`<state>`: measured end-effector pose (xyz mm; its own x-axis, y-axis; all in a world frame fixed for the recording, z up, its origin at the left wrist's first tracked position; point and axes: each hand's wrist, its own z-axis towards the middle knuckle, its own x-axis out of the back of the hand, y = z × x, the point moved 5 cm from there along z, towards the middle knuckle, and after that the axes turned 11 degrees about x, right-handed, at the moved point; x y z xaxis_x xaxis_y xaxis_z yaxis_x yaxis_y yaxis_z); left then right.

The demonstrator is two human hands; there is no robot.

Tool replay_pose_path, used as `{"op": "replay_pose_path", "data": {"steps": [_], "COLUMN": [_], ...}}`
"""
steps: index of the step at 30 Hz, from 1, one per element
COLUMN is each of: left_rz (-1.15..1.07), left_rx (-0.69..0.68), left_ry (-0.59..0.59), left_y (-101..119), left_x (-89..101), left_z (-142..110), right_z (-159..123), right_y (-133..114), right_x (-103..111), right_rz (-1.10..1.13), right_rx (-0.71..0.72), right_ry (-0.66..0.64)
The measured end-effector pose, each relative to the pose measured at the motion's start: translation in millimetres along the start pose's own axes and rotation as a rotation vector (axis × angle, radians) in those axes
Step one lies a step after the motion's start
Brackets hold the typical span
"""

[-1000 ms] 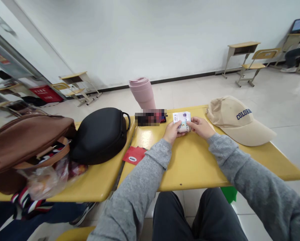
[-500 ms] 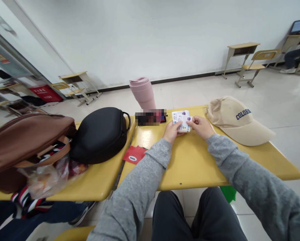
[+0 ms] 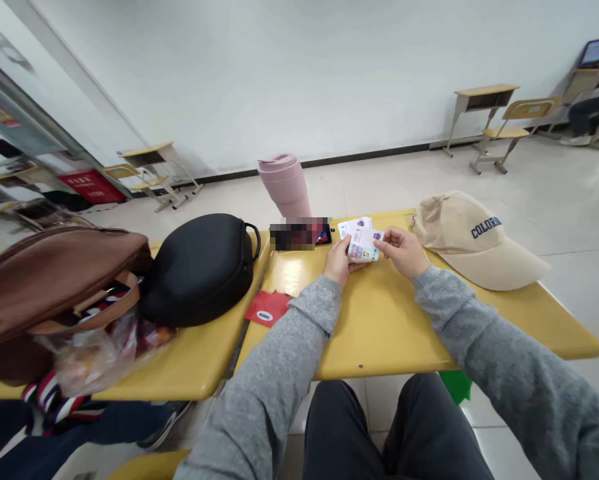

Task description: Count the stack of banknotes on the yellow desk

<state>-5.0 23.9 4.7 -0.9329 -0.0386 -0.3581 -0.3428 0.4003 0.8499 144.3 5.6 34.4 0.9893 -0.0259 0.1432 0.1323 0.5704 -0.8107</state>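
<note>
Both my hands hold a small stack of banknotes [image 3: 360,241] above the far part of the yellow desk [image 3: 389,320]. My left hand [image 3: 338,260] grips the stack from the left with closed fingers. My right hand [image 3: 402,250] pinches the right edge of the top note, which shows a 5. The notes are fanned slightly apart. Grey sleeves cover both my arms.
A beige cap [image 3: 472,237] lies at the right of the desk. A pink tumbler [image 3: 285,185] and a blurred-out dark object [image 3: 300,235] stand at the far edge. A red card [image 3: 268,309], a black case [image 3: 199,267] and a brown bag [image 3: 49,287] lie left. Other desks and chairs stand beyond.
The squared stack has been fanned apart: my right hand has drawn the top note toward me and to the right, while the left hand stays holding the rest.
</note>
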Motion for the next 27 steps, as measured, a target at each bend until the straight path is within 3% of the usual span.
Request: {"op": "replay_pose_path", "data": {"steps": [4, 27], "left_rz": [-0.003, 0.037], "left_rx": [-0.009, -0.040], "left_ry": [0.000, -0.024], "left_y": [0.1, 0.9], "left_x": [0.0, -1.7], "left_z": [-0.5, -2.0], "right_z": [0.2, -0.1], "right_y": [1.8, 2.4], "right_x": [-4.1, -6.9], "right_rz": [0.152, 0.238], "right_rx": [-0.041, -0.110], "right_ry": [-0.014, -0.084]}}
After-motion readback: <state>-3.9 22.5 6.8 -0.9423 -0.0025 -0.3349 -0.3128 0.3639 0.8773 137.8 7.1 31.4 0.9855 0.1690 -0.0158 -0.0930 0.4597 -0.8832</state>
